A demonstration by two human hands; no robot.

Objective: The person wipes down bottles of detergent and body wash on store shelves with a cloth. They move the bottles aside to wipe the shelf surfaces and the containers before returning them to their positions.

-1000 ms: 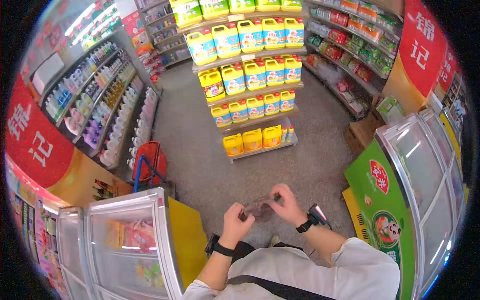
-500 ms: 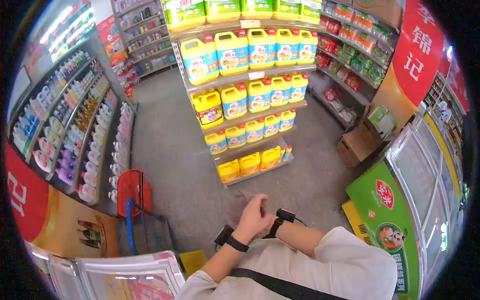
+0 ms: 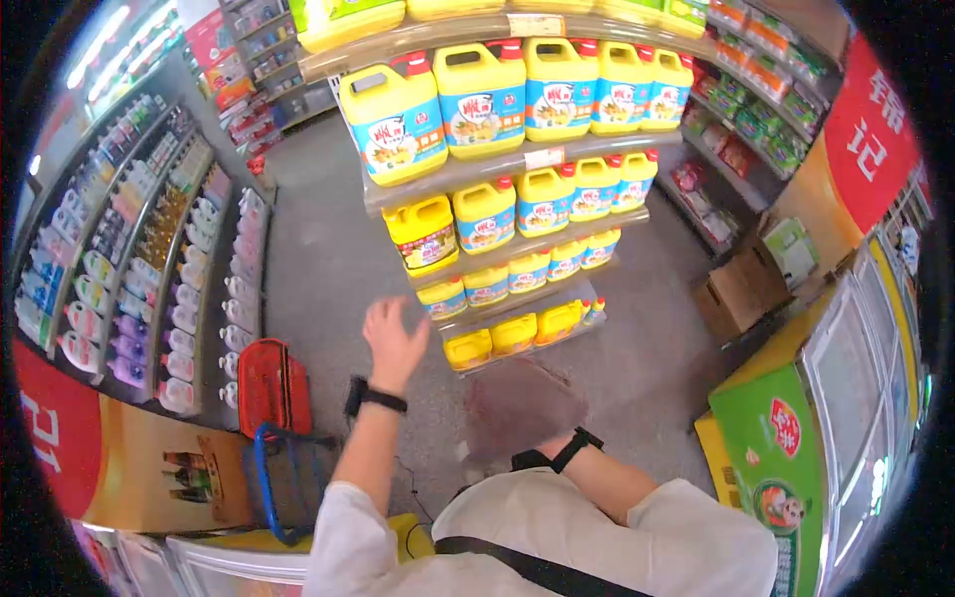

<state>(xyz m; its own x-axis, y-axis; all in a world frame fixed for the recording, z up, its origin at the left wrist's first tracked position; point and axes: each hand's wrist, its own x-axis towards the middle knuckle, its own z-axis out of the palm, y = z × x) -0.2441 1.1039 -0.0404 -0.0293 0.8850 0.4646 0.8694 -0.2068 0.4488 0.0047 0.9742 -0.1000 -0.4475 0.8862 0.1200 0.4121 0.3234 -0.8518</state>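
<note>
My left hand (image 3: 395,343) is raised in front of the lower left side of the central shelf, fingers apart and nothing in it. It is nearest to the small yellow jugs (image 3: 443,298) with blue labels. A black strap with a small device (image 3: 378,396) is round that wrist. My right hand is mostly hidden low in front of my body; only its wrist with a black band (image 3: 577,450) shows clearly. Large yellow jugs with red caps (image 3: 395,124) stand in rows on the central shelf (image 3: 542,159). One jug with a dark label (image 3: 425,237) stands at the left end of a middle row.
A red basket (image 3: 274,386) with a blue handle frame (image 3: 262,468) stands at the left. Bottle shelves (image 3: 149,259) line the left wall. At the right are an open cardboard box (image 3: 744,291) and a green-sided freezer (image 3: 776,448). Grey floor (image 3: 318,239) lies between the shelves.
My hands have moved apart from each other. The left one has reached forward and up to the left with its fingers spread, the right one has dropped lower. The central shelf looks closer.
</note>
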